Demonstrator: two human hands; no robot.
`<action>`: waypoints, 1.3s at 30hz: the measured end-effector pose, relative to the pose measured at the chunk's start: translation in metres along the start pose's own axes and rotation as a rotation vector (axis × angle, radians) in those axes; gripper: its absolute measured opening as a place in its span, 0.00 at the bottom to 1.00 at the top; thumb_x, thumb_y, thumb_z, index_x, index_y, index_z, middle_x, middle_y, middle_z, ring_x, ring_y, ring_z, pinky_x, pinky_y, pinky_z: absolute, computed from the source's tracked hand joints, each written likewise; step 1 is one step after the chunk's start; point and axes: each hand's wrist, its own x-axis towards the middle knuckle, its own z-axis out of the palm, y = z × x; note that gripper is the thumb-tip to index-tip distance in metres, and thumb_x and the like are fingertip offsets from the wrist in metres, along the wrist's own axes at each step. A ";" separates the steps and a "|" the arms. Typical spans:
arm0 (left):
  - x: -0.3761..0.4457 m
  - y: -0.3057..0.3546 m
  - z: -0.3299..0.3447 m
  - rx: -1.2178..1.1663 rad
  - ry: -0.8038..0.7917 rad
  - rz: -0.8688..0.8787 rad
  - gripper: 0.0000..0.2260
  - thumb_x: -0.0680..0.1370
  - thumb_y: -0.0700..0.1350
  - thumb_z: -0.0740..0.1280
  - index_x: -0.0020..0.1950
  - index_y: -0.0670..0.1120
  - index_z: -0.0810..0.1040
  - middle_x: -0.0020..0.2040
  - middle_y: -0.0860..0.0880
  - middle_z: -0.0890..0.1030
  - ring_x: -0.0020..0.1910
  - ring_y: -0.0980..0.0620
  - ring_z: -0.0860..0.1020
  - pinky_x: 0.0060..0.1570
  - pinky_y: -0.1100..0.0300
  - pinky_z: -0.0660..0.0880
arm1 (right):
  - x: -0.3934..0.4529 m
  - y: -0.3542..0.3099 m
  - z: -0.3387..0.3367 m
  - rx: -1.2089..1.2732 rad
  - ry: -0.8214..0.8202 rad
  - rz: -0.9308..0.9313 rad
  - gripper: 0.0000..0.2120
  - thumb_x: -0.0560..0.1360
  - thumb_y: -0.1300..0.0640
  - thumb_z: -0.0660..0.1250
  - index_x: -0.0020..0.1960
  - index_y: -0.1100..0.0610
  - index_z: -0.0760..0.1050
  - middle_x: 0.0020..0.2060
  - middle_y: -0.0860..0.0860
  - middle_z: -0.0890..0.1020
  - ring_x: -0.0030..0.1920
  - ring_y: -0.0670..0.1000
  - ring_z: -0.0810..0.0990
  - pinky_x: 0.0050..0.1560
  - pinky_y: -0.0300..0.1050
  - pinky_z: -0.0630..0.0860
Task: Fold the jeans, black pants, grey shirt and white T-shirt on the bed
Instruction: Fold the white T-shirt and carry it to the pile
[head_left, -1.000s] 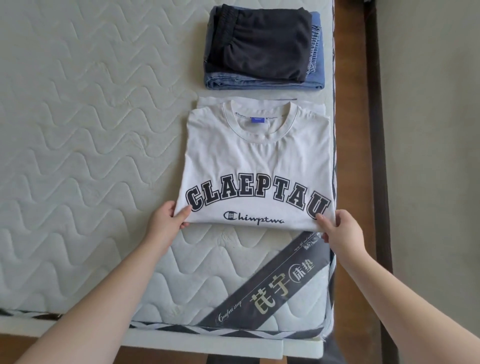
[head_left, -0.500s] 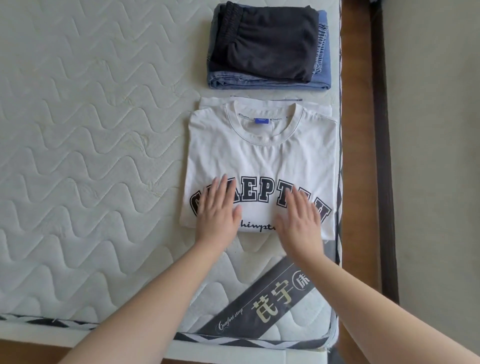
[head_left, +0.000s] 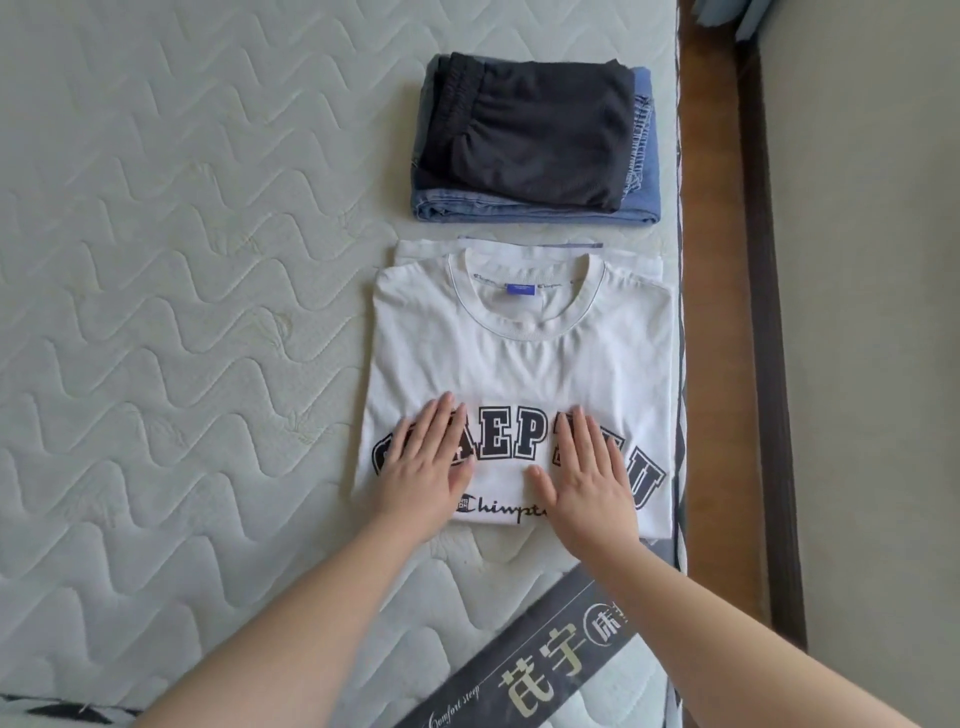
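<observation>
The white T-shirt (head_left: 519, 364) lies folded into a neat rectangle near the right edge of the bed (head_left: 182, 312), collar to the far side, dark block lettering across its near half. A thin edge of another folded garment shows just beyond its collar. Just beyond that, the black pants (head_left: 530, 130) sit folded on top of the folded jeans (head_left: 641, 202). The left hand (head_left: 423, 467) and right hand (head_left: 589, 478) both rest flat on the lettering, fingers (head_left: 441, 421) straight and close together, holding nothing. The bed is a bare quilted mattress with a grey diagonal label band (head_left: 545, 660) at the near corner; a brown wooden strip (head_left: 711, 312) and pale floor lie to the right
</observation>
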 end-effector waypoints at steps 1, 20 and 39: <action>0.007 -0.007 -0.004 -0.003 0.008 -0.016 0.29 0.81 0.56 0.50 0.78 0.44 0.59 0.78 0.46 0.58 0.77 0.47 0.59 0.74 0.48 0.55 | 0.007 0.003 -0.006 0.016 0.001 -0.017 0.35 0.79 0.34 0.36 0.79 0.52 0.40 0.79 0.49 0.43 0.77 0.46 0.37 0.76 0.45 0.35; 0.189 -0.031 -0.004 0.027 -0.005 -0.101 0.30 0.79 0.63 0.39 0.79 0.56 0.37 0.79 0.52 0.34 0.77 0.52 0.34 0.75 0.47 0.36 | 0.180 0.030 -0.040 0.013 0.115 0.032 0.36 0.78 0.35 0.41 0.79 0.51 0.36 0.78 0.48 0.38 0.77 0.47 0.34 0.77 0.52 0.37; 0.206 -0.079 -0.018 -0.083 -0.029 -0.175 0.31 0.80 0.62 0.48 0.80 0.54 0.44 0.80 0.56 0.42 0.79 0.55 0.42 0.77 0.49 0.43 | 0.216 0.062 -0.063 0.040 0.104 0.037 0.34 0.75 0.29 0.43 0.78 0.41 0.43 0.79 0.55 0.45 0.79 0.54 0.41 0.77 0.56 0.42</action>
